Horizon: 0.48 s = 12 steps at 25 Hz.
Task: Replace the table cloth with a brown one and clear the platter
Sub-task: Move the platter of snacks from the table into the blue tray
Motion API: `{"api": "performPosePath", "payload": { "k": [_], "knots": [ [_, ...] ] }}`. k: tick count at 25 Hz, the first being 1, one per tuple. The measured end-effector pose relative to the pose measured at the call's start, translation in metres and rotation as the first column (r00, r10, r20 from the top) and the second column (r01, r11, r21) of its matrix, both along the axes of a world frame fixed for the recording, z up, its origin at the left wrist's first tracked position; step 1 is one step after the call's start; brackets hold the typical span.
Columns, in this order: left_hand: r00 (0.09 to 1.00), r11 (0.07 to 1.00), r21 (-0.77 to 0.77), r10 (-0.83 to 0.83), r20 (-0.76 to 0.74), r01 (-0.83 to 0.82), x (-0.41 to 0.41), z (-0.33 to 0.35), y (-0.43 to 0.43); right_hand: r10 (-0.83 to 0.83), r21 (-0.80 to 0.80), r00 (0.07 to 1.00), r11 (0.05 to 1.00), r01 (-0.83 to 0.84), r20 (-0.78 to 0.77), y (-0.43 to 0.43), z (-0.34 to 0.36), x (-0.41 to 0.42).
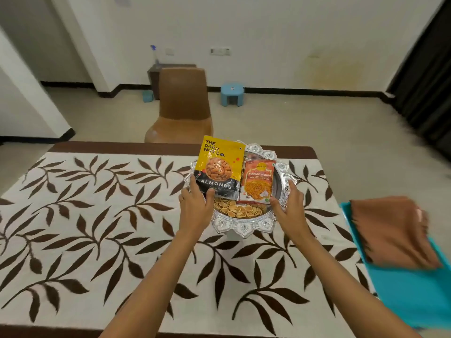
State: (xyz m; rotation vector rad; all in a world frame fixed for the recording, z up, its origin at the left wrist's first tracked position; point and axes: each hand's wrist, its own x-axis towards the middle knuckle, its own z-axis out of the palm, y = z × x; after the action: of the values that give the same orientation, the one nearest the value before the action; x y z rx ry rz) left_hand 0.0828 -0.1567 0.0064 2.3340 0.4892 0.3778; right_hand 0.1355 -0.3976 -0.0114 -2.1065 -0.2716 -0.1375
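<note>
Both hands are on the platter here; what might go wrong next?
1. If the platter is lifted by the left hand and right hand at its rim, a tilt may spill the loose shell snacks.
2. The almonds packet sticks out past the far rim and may slide off.
3. Dragging instead could bunch the leaf-print cloth.

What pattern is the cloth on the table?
Tablecloth: white with dark brown leaf sprigs and a brown edge; shows best in the head view.
</note>
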Motion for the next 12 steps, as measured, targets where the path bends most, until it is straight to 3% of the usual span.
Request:
{"api": "performPosePath", "payload": {
  "k": [5, 12],
  "knots": [
    [0.959, 0.959, 0.003, -0.282, 0.025, 0.282, 0.045, 0.01, -0.131, -0.275, -0.025, 0.961, 0.961, 0.276, 0.026, -0.137, 0.008, -0.016],
    [0.836, 0.836, -0.02, -0.548, 0.03, 0.549, 0.076, 0.0, -0.326, -0.538, -0.057, 0.843, 0.842, 0.536, -0.021, -0.319, -0.003, -0.059]
  ]
}}
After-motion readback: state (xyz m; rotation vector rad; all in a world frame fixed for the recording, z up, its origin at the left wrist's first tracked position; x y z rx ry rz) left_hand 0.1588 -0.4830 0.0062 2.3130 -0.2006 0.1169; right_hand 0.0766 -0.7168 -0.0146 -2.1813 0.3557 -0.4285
